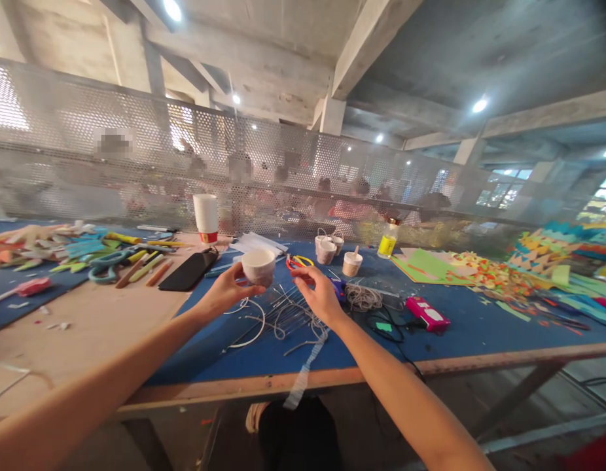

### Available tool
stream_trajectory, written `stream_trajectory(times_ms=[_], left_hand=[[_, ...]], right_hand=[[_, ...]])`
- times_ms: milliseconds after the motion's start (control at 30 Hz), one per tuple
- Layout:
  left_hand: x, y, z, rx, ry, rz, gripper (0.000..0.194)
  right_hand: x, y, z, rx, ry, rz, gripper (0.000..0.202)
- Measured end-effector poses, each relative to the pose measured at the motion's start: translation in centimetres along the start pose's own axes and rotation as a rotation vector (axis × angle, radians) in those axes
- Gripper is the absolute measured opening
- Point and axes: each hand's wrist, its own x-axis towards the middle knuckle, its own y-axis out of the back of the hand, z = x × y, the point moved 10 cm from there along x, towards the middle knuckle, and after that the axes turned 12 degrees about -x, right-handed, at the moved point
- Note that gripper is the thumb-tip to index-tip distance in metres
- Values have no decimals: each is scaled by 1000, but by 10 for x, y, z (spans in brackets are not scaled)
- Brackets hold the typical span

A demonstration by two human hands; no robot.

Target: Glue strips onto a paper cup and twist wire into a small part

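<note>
While a mesh panel [288,163] spans the back, a blue-covered tabletop [470,330] runs below it. Loose wires [283,314] spread over the middle, under and between both hands. Green sheets [433,265] at right, colored scraps [472,268] beside them. Black phone [189,270] flat, left of the wires.

Left hand [229,288]: grasping the white cup [258,267], thumb low on its near side, cup upright and raised above the tabletop. Right hand [322,294]: fingers curled at the red-yellow tool [300,261], right of the cup; can't tell if it's gripped.

Tall white cup stack [205,216] upright behind the phone. Bottle [389,239], yellow label, upright near the panel. Pink box [427,314] right of the cord coil [363,296]. Small cups [326,251] grouped behind the right hand; stick cup [352,263] just right of them.
</note>
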Motion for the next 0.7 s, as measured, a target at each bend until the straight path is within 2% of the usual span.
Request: stream_trajectory(times_ms=[233, 500, 700], left_hand=[[15, 25, -12, 191, 48, 71, 59], [33, 27, -37, 366, 3, 15, 76], [43, 27, -50, 547, -3, -11, 71]], right_hand=[[0, 1, 0, -32, 20, 30, 17], [-1, 3, -13, -102, 85, 31, 17], [-5, 0, -21, -170, 138, 21, 20]])
